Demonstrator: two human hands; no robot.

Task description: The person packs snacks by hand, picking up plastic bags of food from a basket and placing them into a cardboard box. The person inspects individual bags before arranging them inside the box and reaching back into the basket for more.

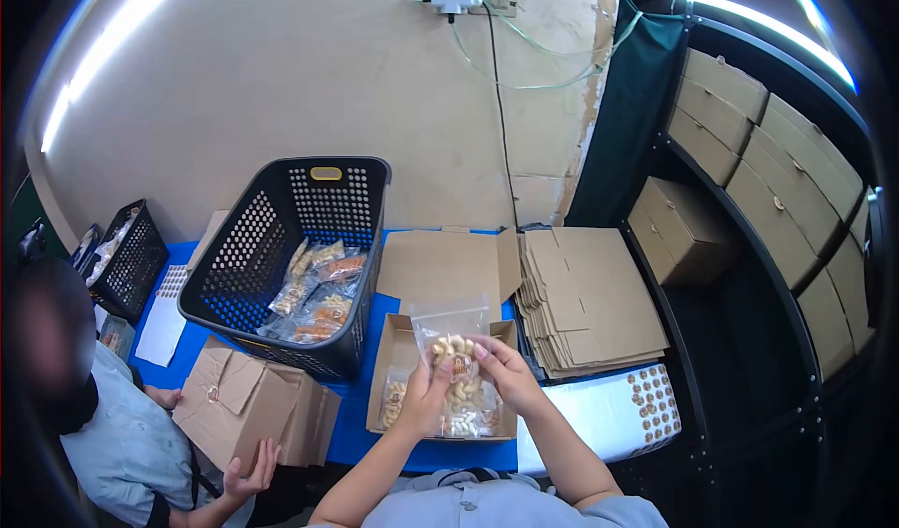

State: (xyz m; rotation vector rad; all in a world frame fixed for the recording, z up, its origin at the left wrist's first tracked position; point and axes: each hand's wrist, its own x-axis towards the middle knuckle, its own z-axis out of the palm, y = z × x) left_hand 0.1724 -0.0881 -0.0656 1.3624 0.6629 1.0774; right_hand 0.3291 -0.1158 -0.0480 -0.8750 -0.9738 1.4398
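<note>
A clear zip pouch of cashew nuts (454,344) with a small round label is held upright between my two hands. My left hand (428,399) grips its left side, thumb on the front. My right hand (507,376) pinches the right side near the label. Directly beneath is an open cardboard box (438,264), its lid folded back toward the wall. Inside the box lie other nut pouches (393,399), partly hidden by my hands and the held pouch.
A black perforated basket (248,238) with several snack pouches (323,289) stands left. Flattened cartons (595,294) and a label sheet (609,416) lie right. A co-worker (122,434) holds a closed carton (234,402) at left. Shelves hold boxes (787,200) at far right.
</note>
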